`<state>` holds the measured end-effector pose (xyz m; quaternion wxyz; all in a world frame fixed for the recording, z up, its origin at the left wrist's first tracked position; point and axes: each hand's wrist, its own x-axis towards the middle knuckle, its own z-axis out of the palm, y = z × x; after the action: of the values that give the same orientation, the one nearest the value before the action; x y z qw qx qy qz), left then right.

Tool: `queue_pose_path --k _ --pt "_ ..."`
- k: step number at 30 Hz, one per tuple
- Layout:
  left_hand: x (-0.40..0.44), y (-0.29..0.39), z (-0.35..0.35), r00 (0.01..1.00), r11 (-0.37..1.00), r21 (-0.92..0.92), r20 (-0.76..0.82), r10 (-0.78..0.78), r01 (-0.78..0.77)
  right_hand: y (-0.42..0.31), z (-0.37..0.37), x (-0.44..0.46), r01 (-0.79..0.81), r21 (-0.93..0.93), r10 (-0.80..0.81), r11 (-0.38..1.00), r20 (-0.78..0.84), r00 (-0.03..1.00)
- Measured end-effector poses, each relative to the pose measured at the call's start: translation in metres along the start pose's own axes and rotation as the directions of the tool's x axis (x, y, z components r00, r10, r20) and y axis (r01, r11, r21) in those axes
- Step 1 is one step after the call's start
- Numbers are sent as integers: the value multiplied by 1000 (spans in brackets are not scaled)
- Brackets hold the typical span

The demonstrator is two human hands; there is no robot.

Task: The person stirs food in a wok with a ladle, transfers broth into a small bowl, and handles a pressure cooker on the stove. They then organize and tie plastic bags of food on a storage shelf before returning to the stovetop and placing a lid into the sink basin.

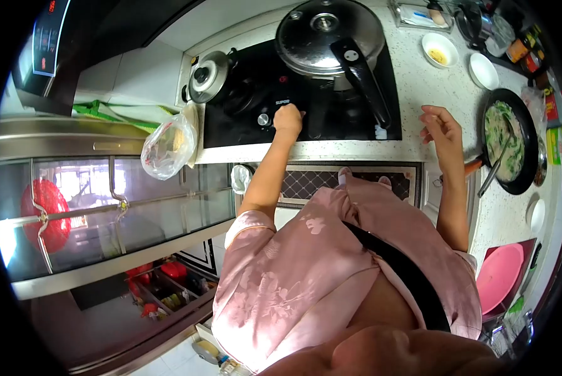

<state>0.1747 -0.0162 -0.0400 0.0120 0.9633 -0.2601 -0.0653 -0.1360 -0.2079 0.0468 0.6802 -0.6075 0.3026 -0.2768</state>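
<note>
My left hand (288,121) is closed at the front of the black gas cooktop (231,131), fingers wrapped round what seems to be a stove knob, mostly hidden beneath them. Another silver knob (263,119) shows just left of it. Behind, a large lidded pressure cooker (315,44) sits on the right burner, its black handle (362,84) pointing toward me. A small lidded pot (209,76) stands at the left. My right hand (442,128) hovers by the counter edge, fingers loosely curled and apart, holding nothing. Nearby is a black wok (532,144) with greens and a ladle-like utensil (499,164).
Two white bowls (439,50) (484,71) stand on the speckled counter (418,75), with bottles and jars behind. A pink basin (500,276) lies toward the sink at right. At left, a clear plastic bag (168,147) hangs by a glass-fronted cabinet (143,207) and an open drawer (174,288).
</note>
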Motion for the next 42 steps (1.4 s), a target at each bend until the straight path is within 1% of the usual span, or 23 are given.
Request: queue_pose_path --k 4,8,10,14,18,20,21,22,24,25,26,28,29,30,32,33,34,36,37,38,40,41,42 --pt "1 -2 5 999 999 16 -12 -45 45 9 -9 -7 -28 -5 28 1000 -17 999" --pt "1 -2 4 999 999 25 -19 -45 46 13 -10 -14 -24 -9 24 1000 -29 999" --pt "3 -3 5 999 998 42 14 -40 40 14 -11 -14 -48 43 48 998 2 999" --pt "10 -8 13 999 997 61 8 -48 48 12 -11 -15 -41 27 41 999 -3 999" --pt "8 -13 13 1000 996 86 5 0 0 14 -14 -21 -35 7 35 999 21 999" --pt "10 -18 11 999 998 58 16 35 -36 12 -16 -23 -33 4 33 999 12 999" --pt "9 -20 9 998 998 49 50 24 -26 12 -17 -25 -36 -8 36 999 10 999" --pt "4 -22 5 994 995 66 84 68 -74 12 -18 -27 -41 -19 41 999 6 999" --pt "7 -38 23 975 974 -57 -60 215 -219 19 -22 -27 -37 -5 37 999 2 999" --pt "2 -39 24 959 954 -111 -91 268 -277 22 -23 -29 -43 3 43 999 15 999" --pt "2 -43 27 956 952 -104 -84 280 -287 23 -25 -31 -48 11 48 999 2 999" --pt "14 -60 44 893 892 -64 -86 441 -447 25 -25 -34 -3 -16 4 1000 19 1000" --pt "19 -68 51 882 872 -144 -131 452 -468 26 -25 -36 -10 -2 10 1000 -7 1000" --pt "16 -65 48 871 862 -133 -117 477 -490 25 -25 -37 10 -23 -10 1000 -1 1000" --pt "9 -57 38 927 921 -114 -77 366 -373 29 -25 -39 17 -32 -17 999 -26 1000" --pt "9 -58 39 904 907 -64 -127 407 -417 34 -26 -39 44 -51 -46 998 -30 999" --pt "8 -55 37 895 897 -53 -113 431 -439 37 -26 -38 74 -73 -76 995 -31 997" --pt "3 -52 33 937 935 -81 -84 340 -346 40 -26 -41 48 -32 -50 998 -67 996" --pt "10 -58 45 850 883 -45 -296 435 -467 43 -27 -42 54 -35 -56 998 -47 997" --pt "15 -67 56 847 878 -40 -287 448 -478 45 -28 -43 61 -39 -62 997 -23 998" --pt "17 -72 63 947 917 -244 -143 289 -316 47 -29 -45 59 -33 -60 998 -32 998" --pt "18 -74 68 935 911 -236 -197 296 -338 49 -29 -45 62 -24 -63 998 -37 997" --pt "21 -76 73 934 912 -232 -195 298 -339 50 -29 -45 67 -15 -67 998 -41 997"
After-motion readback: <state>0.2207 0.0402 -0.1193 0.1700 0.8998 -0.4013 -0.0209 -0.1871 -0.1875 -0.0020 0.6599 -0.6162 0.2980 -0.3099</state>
